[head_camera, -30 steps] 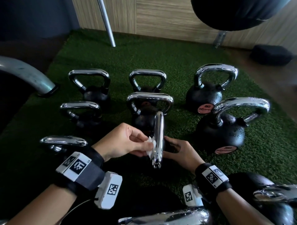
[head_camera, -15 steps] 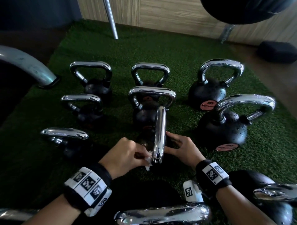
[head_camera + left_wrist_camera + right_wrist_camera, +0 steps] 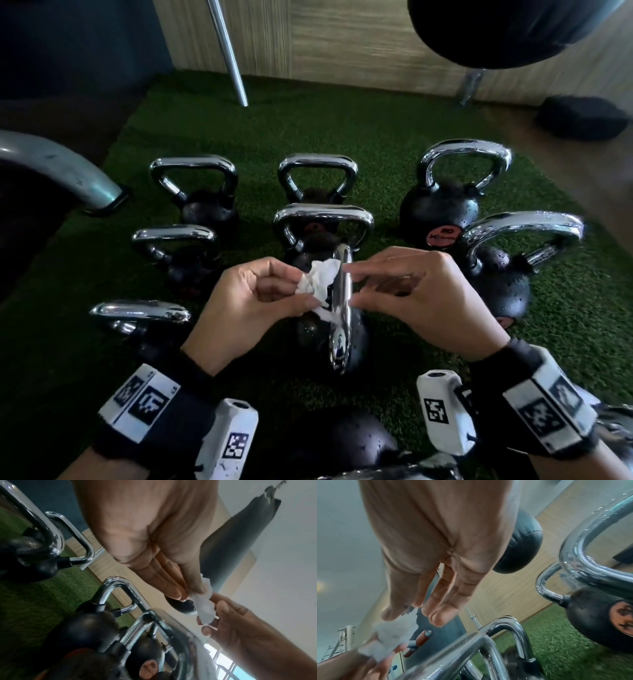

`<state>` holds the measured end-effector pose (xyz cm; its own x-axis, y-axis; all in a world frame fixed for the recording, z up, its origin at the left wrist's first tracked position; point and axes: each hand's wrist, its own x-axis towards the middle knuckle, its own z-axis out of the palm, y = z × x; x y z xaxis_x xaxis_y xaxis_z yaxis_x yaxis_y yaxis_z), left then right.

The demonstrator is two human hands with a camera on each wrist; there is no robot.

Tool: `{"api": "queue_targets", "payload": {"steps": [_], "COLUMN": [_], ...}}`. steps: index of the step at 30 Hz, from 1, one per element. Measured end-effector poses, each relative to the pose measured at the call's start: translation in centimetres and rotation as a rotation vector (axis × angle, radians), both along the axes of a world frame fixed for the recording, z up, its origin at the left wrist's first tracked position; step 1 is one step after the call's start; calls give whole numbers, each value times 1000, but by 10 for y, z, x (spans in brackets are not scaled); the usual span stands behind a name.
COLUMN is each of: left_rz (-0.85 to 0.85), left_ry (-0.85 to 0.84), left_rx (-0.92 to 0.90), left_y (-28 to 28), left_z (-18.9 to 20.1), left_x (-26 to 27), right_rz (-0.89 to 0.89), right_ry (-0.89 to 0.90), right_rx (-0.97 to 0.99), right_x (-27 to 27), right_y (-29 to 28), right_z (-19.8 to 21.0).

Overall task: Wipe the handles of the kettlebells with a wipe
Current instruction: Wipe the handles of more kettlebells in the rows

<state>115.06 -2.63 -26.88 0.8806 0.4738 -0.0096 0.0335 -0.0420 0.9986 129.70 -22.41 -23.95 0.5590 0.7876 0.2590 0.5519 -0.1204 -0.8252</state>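
A black kettlebell [image 3: 313, 342] stands in the middle of the green turf, and its chrome handle [image 3: 342, 318] runs end-on toward me. My left hand [image 3: 301, 291] pinches a crumpled white wipe [image 3: 320, 277] just left of the handle's top. My right hand [image 3: 352, 286] hovers over the handle from the right, fingers nearly straight, tips at the wipe's edge. In the left wrist view the wipe [image 3: 204, 607] hangs from my left hand [image 3: 188, 595]. The right wrist view shows the wipe [image 3: 393, 632] below my right hand [image 3: 412, 615], above the handle [image 3: 453, 655].
Several more chrome-handled kettlebells ring the middle one; two large ones [image 3: 493, 274] [image 3: 442, 205] stand close on the right. A black punching bag [image 3: 513, 27] hangs at top right. A grey metal tube [image 3: 51, 164] lies left, a pole [image 3: 229, 51] behind, and a dark pad [image 3: 579, 116] at far right.
Both hands have risen from low beside the handle. The left hand carried the wipe up from the handle's near end to its top. The right hand left the kettlebell's side and came to the wipe.
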Motion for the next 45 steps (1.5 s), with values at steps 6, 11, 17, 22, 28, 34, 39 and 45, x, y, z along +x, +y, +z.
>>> {"api": "queue_targets", "payload": {"steps": [6,11,17,22,28,34,39,45], "left_rz": [-60,-79,-222,-403,-459,-245,-277,-295], "left_ry": [-55,-20,73,450,383,202,193,288], "left_rx": [-70,-70,-71,540,929,966,838,704], "left_y": [-12,-17,-6,26,-19,-25,-20,-8], "left_z": [20,22,24,-50,-124,-134,-125,-113], "left_x": [8,18,20,22,33,35,37,43], "right_rz": [4,-50,-194,-429,-514,-507,-482,-542], "right_ry": [28,33,70,55,176,224,230,71], "right_rx": [91,81,69,-1,-118,-133,-149,-2], "right_x": [-5,-6,3,27,37,37,38,51], "right_y": [4,6,10,4,27,46,49,65], "right_z": [3,-2,-9,-41,-88,-109,-111,-97]}}
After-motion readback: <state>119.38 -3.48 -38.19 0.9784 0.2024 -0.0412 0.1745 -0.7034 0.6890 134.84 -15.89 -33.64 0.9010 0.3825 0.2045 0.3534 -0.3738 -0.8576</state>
